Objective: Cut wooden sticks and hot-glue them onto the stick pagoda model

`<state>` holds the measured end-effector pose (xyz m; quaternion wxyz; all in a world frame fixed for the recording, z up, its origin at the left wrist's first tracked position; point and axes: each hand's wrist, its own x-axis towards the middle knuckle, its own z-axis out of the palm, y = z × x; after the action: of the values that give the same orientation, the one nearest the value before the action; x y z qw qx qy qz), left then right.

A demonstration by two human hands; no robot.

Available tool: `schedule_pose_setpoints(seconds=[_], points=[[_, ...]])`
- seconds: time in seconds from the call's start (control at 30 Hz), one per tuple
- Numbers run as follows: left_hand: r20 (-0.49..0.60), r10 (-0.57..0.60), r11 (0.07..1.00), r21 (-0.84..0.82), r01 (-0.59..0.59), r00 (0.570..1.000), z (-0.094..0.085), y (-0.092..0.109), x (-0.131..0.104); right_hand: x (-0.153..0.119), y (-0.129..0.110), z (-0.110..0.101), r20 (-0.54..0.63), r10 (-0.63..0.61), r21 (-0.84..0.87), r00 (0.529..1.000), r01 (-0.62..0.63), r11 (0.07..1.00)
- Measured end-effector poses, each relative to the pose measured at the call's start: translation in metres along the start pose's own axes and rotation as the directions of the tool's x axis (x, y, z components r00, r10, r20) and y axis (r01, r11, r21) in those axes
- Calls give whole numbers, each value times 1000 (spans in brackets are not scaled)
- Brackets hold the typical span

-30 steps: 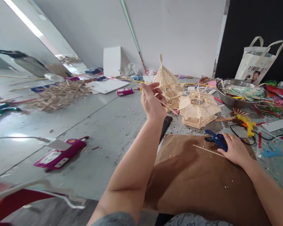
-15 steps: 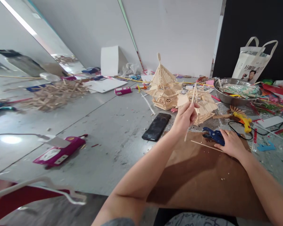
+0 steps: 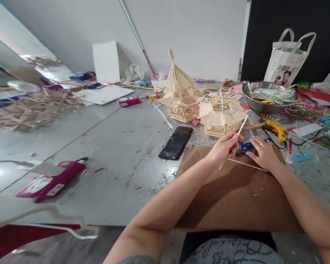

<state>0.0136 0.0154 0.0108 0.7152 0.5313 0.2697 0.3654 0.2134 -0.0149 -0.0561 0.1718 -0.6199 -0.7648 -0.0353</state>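
We hold a stick (image 3: 243,125) in our left hand (image 3: 224,147), the fingers closed on it with the thumb pressed against the bent fingertips. It slants, its upper end up to the right and its lower end showing below the hand, above the brown paper (image 3: 236,198).

Our right hand (image 3: 265,156), a ring on one finger, lies just to the right over the blue pliers (image 3: 246,147), at the far edge of the paper. The fingers are spread and touch the tool; we cannot tell whether they grip it. Nearer to us, a second stick (image 3: 246,164) lies flat on the paper, one end close to the left hand and the other close to the right.

Beyond our hands stands the pavilion (image 3: 224,119), built of sticks, and to its left, a little farther off, the taller tower (image 3: 181,88) with a pointed roof. The phone (image 3: 176,143) lies to the left of the paper, near its far corner. To the right we see a yellow glue gun (image 3: 276,129) on the table (image 3: 126,150), and farther off a metal bowl (image 3: 264,106) of sticks and wrappers. Behind the bowl stands a white bag (image 3: 277,60).
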Motion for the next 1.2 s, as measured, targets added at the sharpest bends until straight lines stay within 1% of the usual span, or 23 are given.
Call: schedule_pose_setpoints(seconds=[0.03, 0.1, 0.17, 0.2, 0.27, 0.33, 0.4, 0.5, 0.57, 0.63, 0.73, 0.8, 0.83, 0.87, 0.93, 1.0, 1.1, 1.13, 1.2], points=[[23, -9, 998, 69, 7, 1000, -1, 0, 0, 1, -1, -3, -41, 0, 71, 999, 3, 997], [72, -33, 957, 290, 10, 997, -3, 0, 1, 1, -5, -7, -114, 32, 193, 993, -9, 981], [118, -56, 847, 532, -15, 991, -6, 2, 3, -1, -8, -10, -186, 101, 276, 977, -46, 960], [136, -60, 783, 621, -39, 989, -7, 2, 4, -2, -10, -12, -221, 129, 303, 967, -58, 951], [166, -49, 684, 724, -88, 985, -9, 0, 7, -4, -12, -14, -273, 132, 326, 953, -37, 945], [188, -28, 624, 770, -129, 982, -10, -4, 8, -5, -13, -16, -270, 68, 312, 960, 20, 950], [201, -2, 578, 799, -163, 980, -10, -8, 8, -4, -13, -18, -227, 13, 284, 974, 53, 957], [216, 37, 523, 828, -203, 976, -9, -12, 8, -3, -11, -18, -178, -17, 245, 984, 61, 968], [209, 51, 496, 844, -206, 977, -9, -13, 8, -2, -11, -17, -165, -23, 229, 986, 61, 972], [191, 62, 477, 857, -198, 980, -9, -13, 8, -2, -12, -15, -168, 24, 250, 986, 19, 968], [136, 93, 458, 874, -164, 986, -12, -10, 9, -1, -15, -16, -175, 197, 304, 965, -138, 943], [74, 137, 456, 880, -129, 988, -16, -7, 9, 0, -15, -21, -108, 282, 224, 953, -253, 941], [41, 166, 467, 877, -115, 985, -18, -7, 8, 1, -15, -24, -42, 297, 140, 954, -289, 947], [5, 195, 485, 869, -101, 981, -20, -6, 6, 1, -14, -26, 42, 297, 44, 954, -299, 953], [-70, 252, 529, 845, -77, 965, -23, -8, 2, 1, -10, -31, 212, 279, -117, 937, -259, 959], [-152, 309, 576, 815, -58, 939, -25, -12, -3, 1, -8, -35, 325, 244, -191, 914, -189, 963], [-259, 379, 620, 783, -37, 888, -25, -24, -9, 0, -10, -39, 390, 206, -228, 898, -123, 966], [-284, 392, 622, 783, -25, 875, -25, -28, -11, 0, -12, -39, 401, 206, -237, 893, -117, 965], [-303, 405, 604, 797, -4, 862, -26, -35, -13, -1, -18, -41, 406, 223, -258, 886, -123, 958]])
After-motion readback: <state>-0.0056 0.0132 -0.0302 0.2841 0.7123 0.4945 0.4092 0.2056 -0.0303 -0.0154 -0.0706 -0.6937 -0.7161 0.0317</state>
